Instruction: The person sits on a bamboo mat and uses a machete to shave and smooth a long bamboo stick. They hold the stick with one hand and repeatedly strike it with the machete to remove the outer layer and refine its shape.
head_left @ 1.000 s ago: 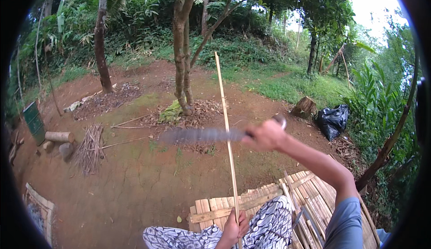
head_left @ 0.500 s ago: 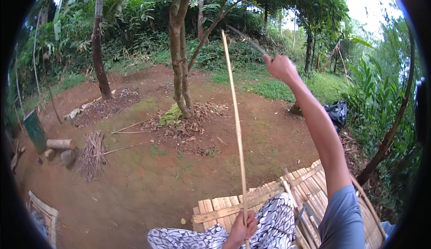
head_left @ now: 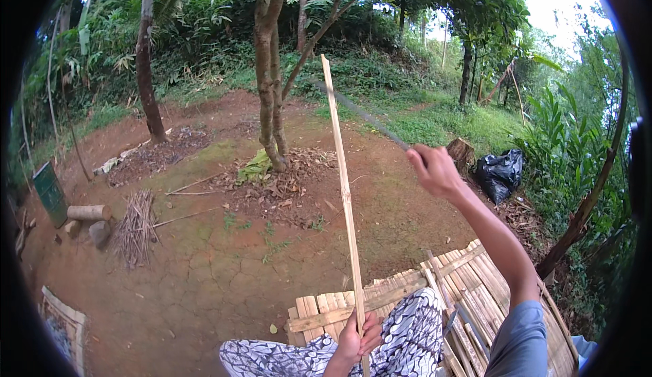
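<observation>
My left hand [head_left: 358, 338] is closed round the lower end of a long split bamboo strip [head_left: 348, 204], low between my patterned trouser legs. The strip stands tilted, its far tip leaning slightly left. Out to the right, my right arm is stretched forward, and my right hand [head_left: 437, 171] grips the handle of a machete [head_left: 372, 120]. Its dark, slightly blurred blade points up and left toward the upper part of the strip. From this view I cannot tell whether blade and bamboo touch.
I sit by a platform of bamboo slats [head_left: 326, 303] with loose strips on it. A tree [head_left: 268, 92] stands ahead amid dry leaves. To the right are a stump [head_left: 461, 152] and a black plastic bag [head_left: 500, 175]; to the left, a stick bundle [head_left: 138, 231] and a short log [head_left: 89, 212].
My right hand and the machete have come down. The bamboo strip has turned to show a broader, paler face, and its top has shifted left and lower.
</observation>
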### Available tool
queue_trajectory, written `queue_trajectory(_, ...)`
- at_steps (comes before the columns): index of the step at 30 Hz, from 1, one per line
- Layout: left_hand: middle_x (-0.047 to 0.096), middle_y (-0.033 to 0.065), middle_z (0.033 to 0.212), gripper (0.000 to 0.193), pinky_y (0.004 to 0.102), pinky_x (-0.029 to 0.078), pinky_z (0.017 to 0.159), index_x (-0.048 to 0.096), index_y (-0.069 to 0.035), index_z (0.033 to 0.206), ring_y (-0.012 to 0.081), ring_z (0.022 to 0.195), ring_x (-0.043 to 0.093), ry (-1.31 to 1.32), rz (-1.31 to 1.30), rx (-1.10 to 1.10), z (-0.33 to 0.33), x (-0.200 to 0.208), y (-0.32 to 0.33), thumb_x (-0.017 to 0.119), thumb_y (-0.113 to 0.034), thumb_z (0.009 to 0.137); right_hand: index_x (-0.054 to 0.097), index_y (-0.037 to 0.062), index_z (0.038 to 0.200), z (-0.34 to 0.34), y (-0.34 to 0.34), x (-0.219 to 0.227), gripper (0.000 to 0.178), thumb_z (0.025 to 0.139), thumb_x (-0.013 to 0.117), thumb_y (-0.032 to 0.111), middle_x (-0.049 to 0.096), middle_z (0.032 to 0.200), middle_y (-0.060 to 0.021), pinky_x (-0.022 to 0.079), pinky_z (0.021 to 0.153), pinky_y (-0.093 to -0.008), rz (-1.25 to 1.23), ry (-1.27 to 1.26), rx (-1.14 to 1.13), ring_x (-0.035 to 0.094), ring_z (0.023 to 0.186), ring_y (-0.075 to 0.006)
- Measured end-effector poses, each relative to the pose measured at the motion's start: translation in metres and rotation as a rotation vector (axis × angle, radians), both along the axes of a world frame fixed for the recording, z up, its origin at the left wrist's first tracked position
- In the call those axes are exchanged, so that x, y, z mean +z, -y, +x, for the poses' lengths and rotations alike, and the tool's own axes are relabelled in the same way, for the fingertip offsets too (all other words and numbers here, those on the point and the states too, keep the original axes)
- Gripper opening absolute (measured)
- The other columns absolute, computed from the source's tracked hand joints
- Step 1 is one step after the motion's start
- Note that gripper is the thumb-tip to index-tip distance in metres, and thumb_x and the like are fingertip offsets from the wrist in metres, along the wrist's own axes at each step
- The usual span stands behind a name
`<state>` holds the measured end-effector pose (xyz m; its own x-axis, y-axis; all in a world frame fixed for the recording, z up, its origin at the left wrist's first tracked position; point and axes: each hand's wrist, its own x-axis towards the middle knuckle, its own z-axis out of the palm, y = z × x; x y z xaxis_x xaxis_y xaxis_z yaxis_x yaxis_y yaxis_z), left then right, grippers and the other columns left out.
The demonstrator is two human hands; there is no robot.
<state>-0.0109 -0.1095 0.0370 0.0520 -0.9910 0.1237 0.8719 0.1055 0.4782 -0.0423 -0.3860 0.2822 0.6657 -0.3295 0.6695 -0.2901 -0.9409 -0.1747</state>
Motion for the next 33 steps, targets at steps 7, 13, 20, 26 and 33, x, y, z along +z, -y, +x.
queue_trajectory(7,0.032,-0.0051,0.042,0.042,0.0195,0.023,0.028,0.033,-0.014,0.071,0.0058,0.028,0.028,-0.195,-0.208,-0.260,-0.007,0.000,0.000,0.023,-0.044,0.100,0.055,0.0137,0.072,0.006,-0.058,-0.016,0.055,0.095,0.036,0.060,0.047,0.050,0.0006,0.041,0.038,-0.0311,-0.729,-0.297,0.541,0.047,0.039,-0.0139)
queue_trajectory(13,0.030,-0.0051,0.041,0.044,0.0189,0.023,0.028,0.032,-0.014,0.070,0.0057,0.027,0.025,-0.186,-0.138,-0.330,-0.021,0.009,-0.002,0.024,-0.048,0.098,0.057,0.0153,0.078,0.022,-0.029,0.028,0.059,0.095,0.030,0.064,0.047,0.050,0.0041,0.031,0.034,-0.0275,-0.902,-0.292,0.695,0.040,0.039,-0.0098)
queue_trajectory(20,0.030,-0.0042,0.042,0.045,0.0185,0.023,0.027,0.032,-0.013,0.070,0.0061,0.028,0.025,-0.150,-0.147,-0.342,-0.024,0.014,-0.004,0.022,-0.046,0.100,0.058,0.0118,0.082,0.023,0.007,0.136,0.049,0.100,0.034,0.050,0.037,0.054,0.0037,0.030,0.037,-0.0284,-0.261,-0.257,-0.190,0.028,0.041,-0.0081)
queue_trajectory(26,0.030,-0.0047,0.043,0.042,0.0184,0.022,0.029,0.033,-0.014,0.071,0.0062,0.028,0.025,-0.086,-0.062,-0.311,-0.032,0.018,0.002,0.021,-0.041,0.100,0.063,0.0193,0.084,0.017,-0.015,0.082,0.051,0.096,0.033,0.059,0.049,0.055,0.0019,0.031,0.037,-0.0280,-0.944,-0.324,0.662,0.032,0.040,-0.0100)
queue_trajectory(33,0.028,-0.0043,0.045,0.049,0.0220,0.021,0.030,0.034,-0.014,0.072,0.0072,0.031,0.023,0.151,0.104,-0.061,-0.034,0.015,0.009,0.020,-0.051,0.101,0.069,0.0081,0.083,0.029,0.012,0.154,0.060,0.097,0.036,0.056,0.054,0.065,-0.0060,0.047,0.050,-0.0287,-0.244,-0.270,-0.469,0.053,0.057,-0.0115)
